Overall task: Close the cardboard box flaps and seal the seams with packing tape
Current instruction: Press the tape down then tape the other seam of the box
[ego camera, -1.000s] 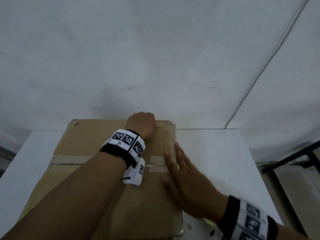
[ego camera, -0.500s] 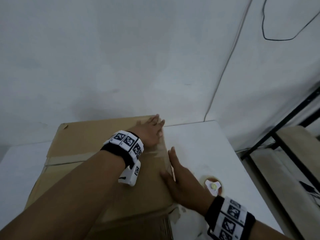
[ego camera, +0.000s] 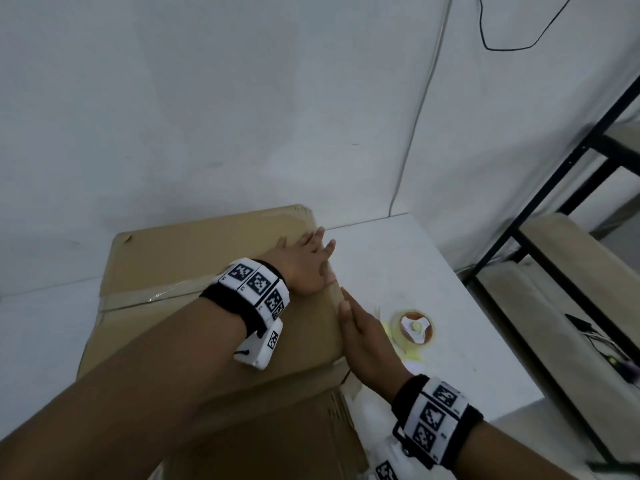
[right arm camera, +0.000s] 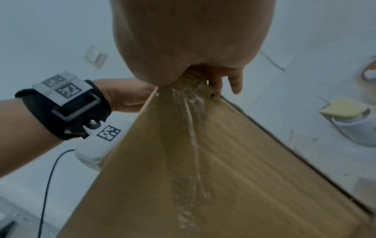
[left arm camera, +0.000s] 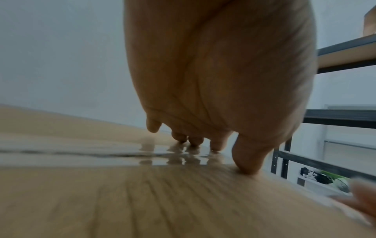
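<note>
The brown cardboard box stands on the white table with its flaps down. A strip of clear tape runs along its top seam and over the right edge. My left hand lies flat on the top at that edge, its straight fingers pressing the tape. My right hand presses flat against the box's right side, fingers pointing up. In the right wrist view the tape runs down that side under the palm. The tape roll lies on the table just right of my right hand.
A white wall stands close behind the box. A black metal shelf frame with wooden boards stands right of the table, small items on its lower board. The table's right edge is near the tape roll. A wall switch shows in the right wrist view.
My left hand went from a curled fist on the box top to a flat palm at the right edge. My right hand slid off the top onto the right side. The view swung right.
</note>
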